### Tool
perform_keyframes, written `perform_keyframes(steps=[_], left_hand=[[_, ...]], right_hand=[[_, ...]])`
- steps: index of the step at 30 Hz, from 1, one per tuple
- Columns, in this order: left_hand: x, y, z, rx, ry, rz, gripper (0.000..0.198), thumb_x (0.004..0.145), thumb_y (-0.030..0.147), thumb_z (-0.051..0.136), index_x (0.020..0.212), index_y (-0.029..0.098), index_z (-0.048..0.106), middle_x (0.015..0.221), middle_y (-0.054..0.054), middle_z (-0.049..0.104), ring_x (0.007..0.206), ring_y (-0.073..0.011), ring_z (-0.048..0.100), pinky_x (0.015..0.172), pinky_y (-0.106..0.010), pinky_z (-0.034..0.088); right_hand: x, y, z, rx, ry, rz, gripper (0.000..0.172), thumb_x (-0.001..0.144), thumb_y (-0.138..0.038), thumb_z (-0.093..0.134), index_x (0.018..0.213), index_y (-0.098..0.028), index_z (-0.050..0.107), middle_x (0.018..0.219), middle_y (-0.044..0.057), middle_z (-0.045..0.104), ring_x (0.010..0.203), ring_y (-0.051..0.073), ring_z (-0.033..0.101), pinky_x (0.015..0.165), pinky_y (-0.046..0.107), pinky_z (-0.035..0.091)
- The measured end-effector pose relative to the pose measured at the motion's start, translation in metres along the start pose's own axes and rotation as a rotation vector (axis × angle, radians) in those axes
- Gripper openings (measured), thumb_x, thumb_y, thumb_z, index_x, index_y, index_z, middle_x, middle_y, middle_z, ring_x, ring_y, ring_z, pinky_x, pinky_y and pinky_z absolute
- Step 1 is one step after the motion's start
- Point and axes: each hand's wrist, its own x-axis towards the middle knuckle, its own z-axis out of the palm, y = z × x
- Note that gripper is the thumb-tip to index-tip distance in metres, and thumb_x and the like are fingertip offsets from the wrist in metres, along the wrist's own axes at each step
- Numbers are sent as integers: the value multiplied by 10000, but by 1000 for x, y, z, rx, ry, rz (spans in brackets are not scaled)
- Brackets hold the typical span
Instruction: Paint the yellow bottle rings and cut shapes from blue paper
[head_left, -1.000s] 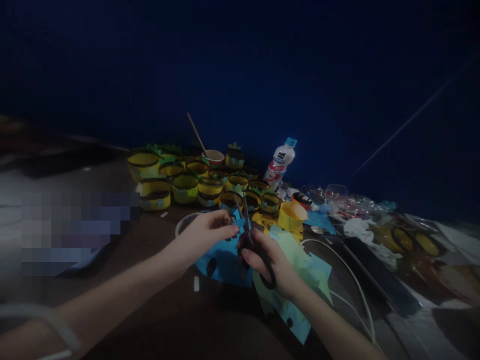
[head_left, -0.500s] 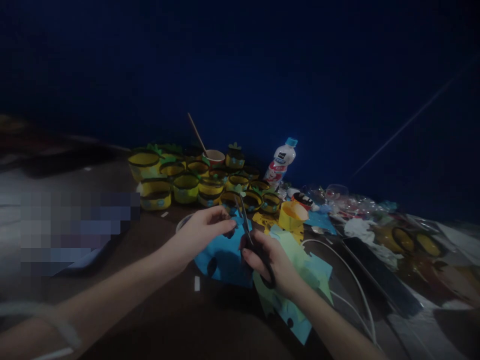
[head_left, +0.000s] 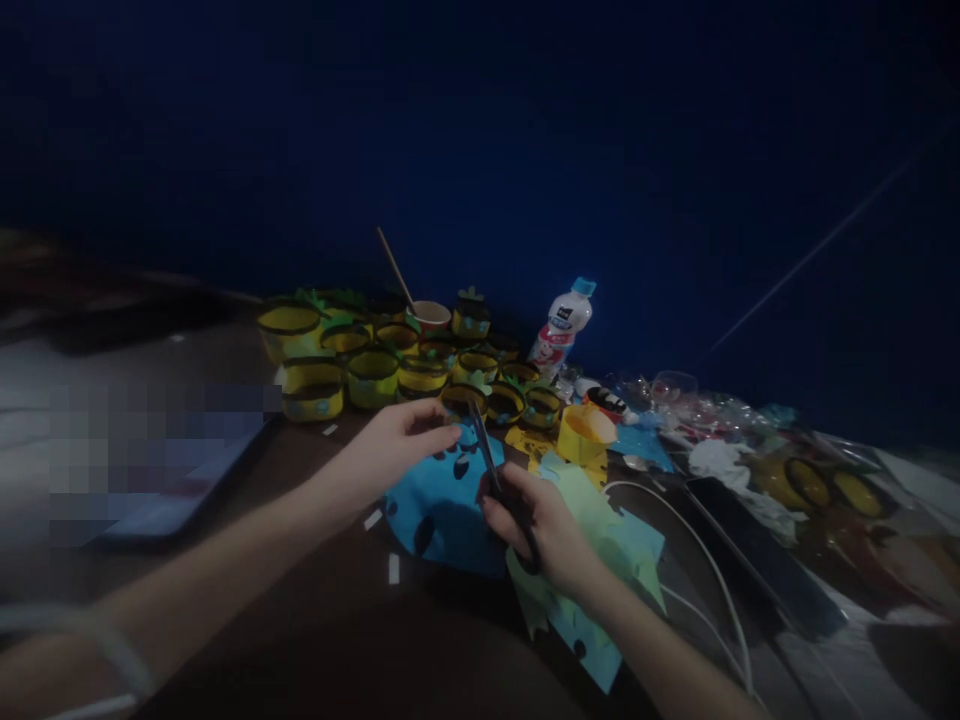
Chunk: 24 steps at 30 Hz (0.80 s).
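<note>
My right hand (head_left: 536, 520) grips a pair of dark-handled scissors (head_left: 487, 455), whose blades point up and away and look nearly closed. To their left, my left hand (head_left: 397, 440) has its fingers pinched near the blades; whatever is between the fingertips is too small and dark to make out. Beneath both hands lies a blue paper sheet (head_left: 442, 500) with dark oval spots that may be holes. Pale green paper pieces (head_left: 577, 500) and a light blue sheet (head_left: 600, 655) lie under and beside my right hand.
Several yellow paper cups with green leaf tops (head_left: 373, 375) stand behind my hands. A paper cup with a stick (head_left: 431, 318) and a plastic bottle (head_left: 559, 330) stand farther back. A white cable (head_left: 720, 580), a phone (head_left: 765, 555) and crumpled plastic (head_left: 720, 410) lie right; a tablet-like device (head_left: 180, 500) left.
My left hand has shifted slightly left and up, uncovering a dark oval on the blue sheet and a white paper strip. The scissors have moved a little left and their blades look closer together.
</note>
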Motion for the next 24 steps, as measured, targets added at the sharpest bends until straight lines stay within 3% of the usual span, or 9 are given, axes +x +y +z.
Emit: perform_keyframes(steps=[4, 6, 10, 16, 21, 24], left_hand=[[13, 4, -37, 372, -158, 95, 74, 635, 288, 638, 629, 215, 648, 587, 30, 603, 557, -141, 525, 517, -213, 351], [16, 2, -57, 535, -190, 72, 101, 630, 281, 645, 550, 219, 648, 497, 32, 586, 472, -131, 498, 465, -214, 307], [11, -9, -82, 651, -120, 57, 149, 608, 168, 653, 464, 197, 629, 400, 50, 551, 373, -86, 423, 427, -208, 220], [3, -33, -79, 777, -23, -29, 254, 487, 36, 602, 299, 174, 503, 234, 90, 366, 261, -54, 287, 394, -220, 105], [9, -26, -76, 1064, -117, -174, 136, 517, 143, 607, 402, 187, 550, 346, 50, 462, 351, -96, 360, 443, -228, 187], [10, -17, -76, 1114, -115, -179, 65, 514, 178, 619, 474, 182, 568, 424, 25, 485, 422, -122, 388, 488, -244, 231]], right_hand=[[2, 8, 4, 107, 43, 65, 183, 841, -360, 496, 791, -184, 479, 592, -46, 456, 480, 77, 459, 455, 191, 365], [3, 12, 7, 192, 25, 120, 195, 844, -381, 483, 822, -188, 470, 589, -47, 492, 426, 75, 493, 422, 188, 387], [3, 18, 12, 210, 67, 139, 208, 837, -391, 491, 820, -184, 475, 573, -42, 521, 405, 79, 511, 403, 183, 402], [1, 24, 13, 182, 142, 130, 207, 843, -388, 479, 853, -181, 484, 572, -35, 525, 431, 86, 529, 425, 186, 433], [3, 24, 12, 205, 154, 123, 181, 831, -357, 492, 832, -176, 492, 555, -38, 519, 415, 81, 524, 413, 176, 429], [3, 23, 12, 231, 159, 120, 164, 827, -340, 496, 818, -176, 494, 559, -40, 518, 405, 76, 513, 411, 176, 423]])
